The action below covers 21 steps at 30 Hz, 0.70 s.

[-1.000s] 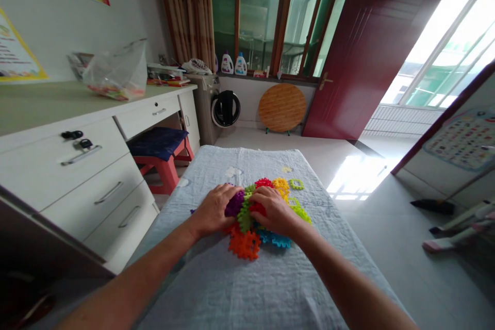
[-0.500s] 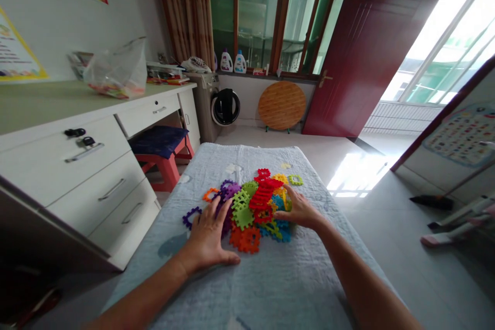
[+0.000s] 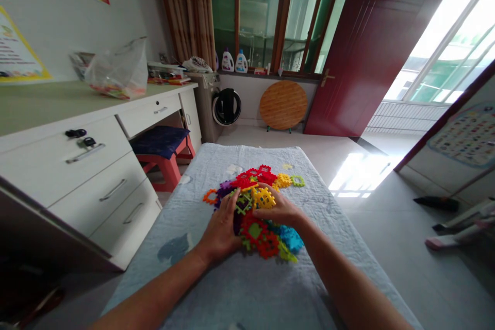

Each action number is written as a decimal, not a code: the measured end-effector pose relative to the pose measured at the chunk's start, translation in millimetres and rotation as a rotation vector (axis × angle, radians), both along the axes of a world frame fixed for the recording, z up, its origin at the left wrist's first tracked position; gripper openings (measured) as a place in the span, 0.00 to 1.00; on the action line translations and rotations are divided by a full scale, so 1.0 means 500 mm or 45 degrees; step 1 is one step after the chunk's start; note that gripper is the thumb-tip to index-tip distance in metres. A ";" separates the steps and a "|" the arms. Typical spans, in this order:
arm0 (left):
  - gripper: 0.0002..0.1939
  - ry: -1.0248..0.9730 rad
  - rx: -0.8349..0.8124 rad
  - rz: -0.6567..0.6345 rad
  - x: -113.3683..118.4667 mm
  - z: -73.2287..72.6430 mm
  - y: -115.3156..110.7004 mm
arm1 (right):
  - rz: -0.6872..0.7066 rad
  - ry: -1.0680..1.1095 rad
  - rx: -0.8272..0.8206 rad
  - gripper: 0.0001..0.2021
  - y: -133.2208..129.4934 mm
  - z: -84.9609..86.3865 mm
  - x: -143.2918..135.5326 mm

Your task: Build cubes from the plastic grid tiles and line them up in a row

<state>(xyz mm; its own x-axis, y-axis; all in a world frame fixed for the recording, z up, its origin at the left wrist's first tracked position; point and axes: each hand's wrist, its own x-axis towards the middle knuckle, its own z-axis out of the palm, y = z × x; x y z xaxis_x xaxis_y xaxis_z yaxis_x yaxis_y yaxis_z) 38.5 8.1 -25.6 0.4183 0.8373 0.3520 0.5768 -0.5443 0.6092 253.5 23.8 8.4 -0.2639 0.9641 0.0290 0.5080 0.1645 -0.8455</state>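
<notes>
Multicoloured notched plastic pieces (image 3: pixel 254 229): heaped on pale-blue cloth (image 3: pixel 278 289), just reshuffled. Yellow latticed plastic square (image 3: pixel 264 198): now uppermost, held in right hand (image 3: pixel 284 210) between thumb and fingers. Left hand (image 3: pixel 221 228): half-curled, left; grip cannot be told.

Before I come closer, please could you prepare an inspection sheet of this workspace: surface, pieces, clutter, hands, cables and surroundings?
Surface: pale cloth with printed shapes, creased.
Pieces: toothed plastic pieces in many colours, heaped together on the cloth.
Clutter: plastic bag on the desk, away from the heap.
Hands: left hand against the heap's left side; right hand at a yellow piece, grip unclear.
Cables: nothing seen.
Surroundings: stool by the desk, washing machine, red door.
</notes>
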 end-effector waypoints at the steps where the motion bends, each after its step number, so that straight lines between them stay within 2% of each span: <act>1: 0.57 -0.035 0.001 0.022 0.001 0.006 0.001 | 0.015 0.012 0.033 0.38 0.002 0.003 -0.011; 5: 0.44 -0.129 -0.030 0.160 -0.004 0.040 0.016 | 0.008 -0.057 0.181 0.33 0.013 0.023 -0.046; 8: 0.42 -0.126 -0.130 0.191 -0.028 0.062 0.038 | 0.100 -0.058 0.233 0.25 0.038 0.044 -0.044; 10: 0.43 -0.041 -0.169 0.176 -0.056 0.066 0.053 | 0.142 -0.043 0.237 0.19 0.068 0.053 -0.027; 12: 0.44 0.093 -0.167 0.197 -0.089 0.059 0.067 | 0.021 -0.109 0.227 0.20 0.110 0.051 -0.003; 14: 0.44 0.220 -0.144 0.282 -0.118 0.044 0.075 | -0.208 -0.316 0.226 0.20 0.155 0.037 0.019; 16: 0.47 0.304 -0.131 0.384 -0.135 0.025 0.079 | -0.324 -0.558 0.175 0.22 0.193 0.014 0.031; 18: 0.51 0.330 -0.146 0.398 -0.137 0.008 0.080 | -0.327 -0.615 0.145 0.26 0.219 -0.014 0.028; 21: 0.59 0.316 -0.171 0.270 -0.118 -0.010 0.082 | -0.208 -0.644 0.185 0.29 0.233 -0.046 0.005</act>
<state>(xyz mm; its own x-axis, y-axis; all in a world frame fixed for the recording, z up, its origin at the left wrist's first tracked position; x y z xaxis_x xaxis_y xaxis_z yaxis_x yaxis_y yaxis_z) -20.7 48.9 -30.8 0.2891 0.9466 0.1426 0.8078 -0.3212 0.4943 255.8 140.3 -14.3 -0.1271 0.9892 0.0735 0.8736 0.1467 -0.4639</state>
